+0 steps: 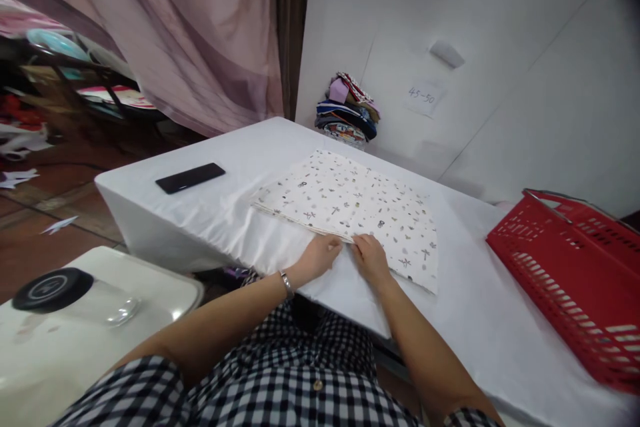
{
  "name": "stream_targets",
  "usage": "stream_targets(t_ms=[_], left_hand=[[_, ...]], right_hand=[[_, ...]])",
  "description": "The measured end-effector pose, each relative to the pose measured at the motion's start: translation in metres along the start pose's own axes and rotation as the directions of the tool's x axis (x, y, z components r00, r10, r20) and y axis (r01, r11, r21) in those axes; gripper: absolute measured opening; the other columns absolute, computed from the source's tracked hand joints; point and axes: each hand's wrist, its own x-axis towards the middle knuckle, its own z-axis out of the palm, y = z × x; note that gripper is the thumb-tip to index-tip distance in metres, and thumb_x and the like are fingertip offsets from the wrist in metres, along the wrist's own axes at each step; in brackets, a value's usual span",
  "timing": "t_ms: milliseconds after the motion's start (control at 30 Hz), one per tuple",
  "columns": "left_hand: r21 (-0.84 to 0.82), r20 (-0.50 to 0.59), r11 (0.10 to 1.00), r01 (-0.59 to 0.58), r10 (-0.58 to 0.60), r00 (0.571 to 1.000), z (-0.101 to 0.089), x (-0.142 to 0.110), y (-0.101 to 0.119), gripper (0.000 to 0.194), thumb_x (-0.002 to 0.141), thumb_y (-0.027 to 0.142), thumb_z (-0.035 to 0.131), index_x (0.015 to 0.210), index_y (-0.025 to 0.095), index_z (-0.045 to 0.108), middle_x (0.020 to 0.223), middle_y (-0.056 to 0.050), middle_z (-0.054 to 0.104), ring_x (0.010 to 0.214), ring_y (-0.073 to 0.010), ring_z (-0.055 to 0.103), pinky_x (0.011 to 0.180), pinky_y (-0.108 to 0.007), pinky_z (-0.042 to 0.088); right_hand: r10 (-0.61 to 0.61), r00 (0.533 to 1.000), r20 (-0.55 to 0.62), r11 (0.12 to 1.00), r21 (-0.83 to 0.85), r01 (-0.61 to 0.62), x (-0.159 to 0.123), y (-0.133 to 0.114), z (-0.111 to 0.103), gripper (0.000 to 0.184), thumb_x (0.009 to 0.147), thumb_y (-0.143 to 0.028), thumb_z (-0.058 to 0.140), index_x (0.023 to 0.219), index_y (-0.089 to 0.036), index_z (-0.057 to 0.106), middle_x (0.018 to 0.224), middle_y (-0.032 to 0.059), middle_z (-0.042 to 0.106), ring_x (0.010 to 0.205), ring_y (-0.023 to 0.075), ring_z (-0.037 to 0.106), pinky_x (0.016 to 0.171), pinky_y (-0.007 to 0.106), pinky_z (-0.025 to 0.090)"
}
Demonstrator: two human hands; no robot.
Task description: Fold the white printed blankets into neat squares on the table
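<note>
A folded white cloth (345,197) with small printed motifs lies flat on the white-covered table, its layered near edge facing me. My left hand (323,253), with a metal band at the wrist, is closed at the middle of that edge, the fingers pinching the fabric. Close beside it, my right hand (370,257) grips the same edge between thumb and fingers. The fingertips of both hands are partly hidden against the cloth.
The table (240,147) holds a black phone (191,177) at left and a red plastic basket (565,273) at right. Folded fabrics (347,110) are stacked at the back by the wall. A lidded clear bottle (95,297) lies on a white stool (165,283).
</note>
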Motion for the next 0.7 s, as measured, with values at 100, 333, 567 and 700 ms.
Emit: stream_targets(t_ms=[100, 333, 567, 700], left_hand=[[-0.425, 0.119, 0.846, 0.322, -0.301, 0.946, 0.002, -0.002, 0.007, 0.022, 0.074, 0.022, 0.062, 0.095, 0.014, 0.059, 0.087, -0.007, 0.066, 0.053, -0.0121, 0.060, 0.049, -0.022, 0.042], [-0.825, 0.155, 0.465, 0.321, -0.360, 0.920, 0.004, 0.008, 0.004, 0.018, 0.074, 0.007, 0.060, 0.091, 0.009, 0.057, 0.086, -0.013, 0.066, 0.070, -0.0180, 0.066, 0.080, -0.035, 0.051], [-0.898, 0.031, 0.406, 0.167, -0.322, 0.946, 0.015, 0.019, 0.005, 0.015, 0.079, 0.006, 0.052, 0.088, 0.016, 0.059, 0.095, -0.008, 0.068, 0.086, -0.0170, 0.065, 0.088, -0.032, 0.049], [-0.888, -0.015, 0.429, 0.165, -0.385, 0.923, 0.013, 0.023, 0.011, 0.021, 0.081, 0.005, 0.047, 0.095, 0.018, 0.056, 0.107, -0.008, 0.066, 0.087, -0.0152, 0.064, 0.084, -0.030, 0.050]], right_hand=[[0.005, 1.000, -0.004, 1.000, 0.008, -0.004, 0.001, 0.000, 0.000, 0.025, 0.092, -0.027, 0.040, 0.097, -0.017, 0.062, 0.089, 0.0082, 0.061, 0.084, 0.0198, 0.053, 0.075, 0.032, 0.041], [0.023, 0.999, -0.034, 0.998, 0.051, -0.021, -0.001, 0.001, -0.001, 0.026, 0.093, -0.030, 0.038, 0.099, -0.018, 0.061, 0.091, 0.0079, 0.062, 0.086, 0.0192, 0.053, 0.077, 0.031, 0.042], [-0.011, 1.000, -0.017, 0.998, 0.058, 0.011, -0.001, 0.002, -0.001, 0.025, 0.092, -0.030, 0.040, 0.100, -0.019, 0.061, 0.093, 0.0083, 0.062, 0.087, 0.0197, 0.053, 0.077, 0.032, 0.043], [-0.022, 1.000, 0.004, 0.999, 0.050, 0.022, -0.001, 0.001, -0.002, 0.023, 0.091, -0.027, 0.041, 0.100, -0.019, 0.061, 0.094, 0.0079, 0.062, 0.089, 0.0199, 0.054, 0.080, 0.034, 0.043]])
